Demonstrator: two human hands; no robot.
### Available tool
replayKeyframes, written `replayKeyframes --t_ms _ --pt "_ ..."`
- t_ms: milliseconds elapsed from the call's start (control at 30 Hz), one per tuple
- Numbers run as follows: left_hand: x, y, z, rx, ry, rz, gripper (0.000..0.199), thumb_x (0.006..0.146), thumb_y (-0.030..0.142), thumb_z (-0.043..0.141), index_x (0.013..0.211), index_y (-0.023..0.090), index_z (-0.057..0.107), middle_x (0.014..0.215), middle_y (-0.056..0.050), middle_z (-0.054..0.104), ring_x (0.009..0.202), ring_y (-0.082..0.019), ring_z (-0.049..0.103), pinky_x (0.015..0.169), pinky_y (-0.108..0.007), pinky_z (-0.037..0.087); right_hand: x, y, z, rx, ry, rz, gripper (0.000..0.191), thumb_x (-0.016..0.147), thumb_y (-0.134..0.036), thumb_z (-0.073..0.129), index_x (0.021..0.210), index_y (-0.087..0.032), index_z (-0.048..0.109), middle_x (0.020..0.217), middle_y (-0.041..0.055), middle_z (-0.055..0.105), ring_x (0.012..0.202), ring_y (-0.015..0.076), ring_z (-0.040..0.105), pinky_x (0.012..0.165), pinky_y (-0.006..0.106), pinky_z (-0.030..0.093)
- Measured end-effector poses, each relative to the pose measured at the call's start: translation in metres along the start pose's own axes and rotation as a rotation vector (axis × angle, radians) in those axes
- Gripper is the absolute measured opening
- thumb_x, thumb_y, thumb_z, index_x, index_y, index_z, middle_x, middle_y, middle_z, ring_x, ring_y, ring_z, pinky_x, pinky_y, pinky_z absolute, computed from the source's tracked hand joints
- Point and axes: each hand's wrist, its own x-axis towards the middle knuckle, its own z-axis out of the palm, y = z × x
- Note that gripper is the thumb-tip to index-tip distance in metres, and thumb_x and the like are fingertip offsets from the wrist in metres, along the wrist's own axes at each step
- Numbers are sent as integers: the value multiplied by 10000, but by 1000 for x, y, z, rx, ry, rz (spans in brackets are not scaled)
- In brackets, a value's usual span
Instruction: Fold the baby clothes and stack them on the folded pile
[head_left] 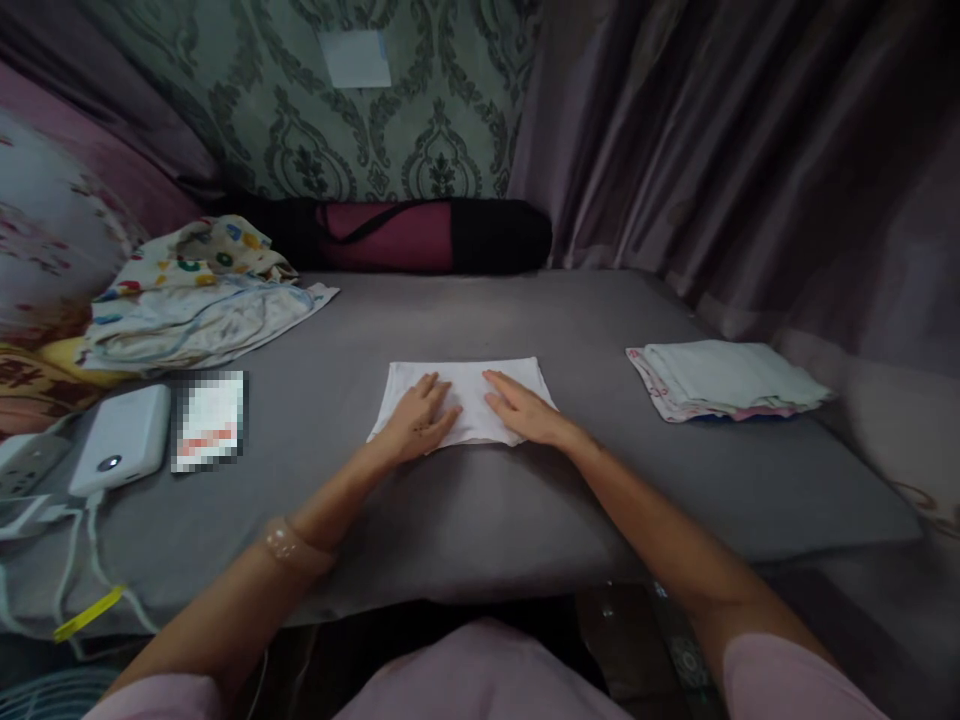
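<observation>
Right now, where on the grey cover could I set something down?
Bare grey cover shows between the white cloth and the maroon-black bag, and between that cloth and the folded cloth stack. Crowded: the left side, with power bank, cables and patterned cloth.

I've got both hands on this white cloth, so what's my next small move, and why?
I'd probably slide the left hand and right hand gently apart to smooth the white cloth. Both rest on it with fingers spread and neither grips it, while its near edge looks slightly wavy rather than straight.
</observation>
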Motion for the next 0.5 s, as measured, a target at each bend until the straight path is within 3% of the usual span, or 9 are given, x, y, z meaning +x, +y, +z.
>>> replayKeyframes --t_ms 100,200,300,500 --pt "-6 -29 -17 -15 170 -221 522 880 457 435 1244 106 565 1277 -198 556 1168 -292 546 1006 -398 414 -5 26 -25 21 196 228 428 949 -296 387 1312 -136 546 1264 124 614 1144 199 577 960 296 434" --pt "-11 -53 -32 -54 51 -464 506 845 466 467 1154 92 611 1014 -178 670 947 -291 639 831 -377 489 -11 48 -41 -91 191 482 302 915 -267 459 1034 -127 699 951 110 718 879 215 661 753 271 477" --pt "-11 -61 -40 -117 -45 -529 485 804 507 497 1021 104 657 912 -153 701 871 -281 658 741 -330 484 -13 55 -42 -102 106 611 264 891 -286 512 846 -140 727 790 75 714 750 193 657 614 231 433" --pt "-4 -58 -39 -379 -30 -623 556 644 601 616 910 116 672 691 -91 680 664 -252 639 551 -292 436 -2 50 -30 -32 116 688 278 843 -409 595 718 -186 704 732 77 696 709 182 648 551 221 398"
